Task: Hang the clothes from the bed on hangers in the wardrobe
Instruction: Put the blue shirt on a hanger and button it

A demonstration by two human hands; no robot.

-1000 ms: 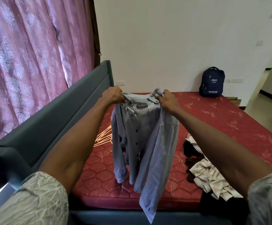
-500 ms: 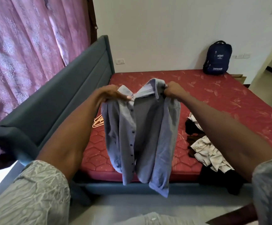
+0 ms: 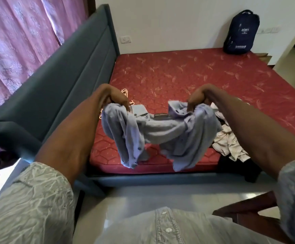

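A light blue button shirt (image 3: 160, 131) hangs stretched between my hands above the near edge of the red mattress (image 3: 187, 76). My left hand (image 3: 115, 97) grips its left shoulder and my right hand (image 3: 199, 97) grips its right shoulder, collar spread open between them. Pale orange hangers (image 3: 125, 93) lie on the mattress just behind my left hand, mostly hidden. A heap of cream and dark clothes (image 3: 229, 143) lies on the bed's near right edge, under my right forearm. The wardrobe is out of view.
A blue-grey padded headboard (image 3: 63, 81) runs along the left, with a pink curtain (image 3: 19, 41) behind it. A dark blue backpack (image 3: 242, 32) leans on the white wall at the bed's far right corner. Pale floor lies between me and the bed.
My hands have moved apart and lower, spreading the shirt wide so the collar opens. The view has tilted down, showing the floor and my own shirt front.
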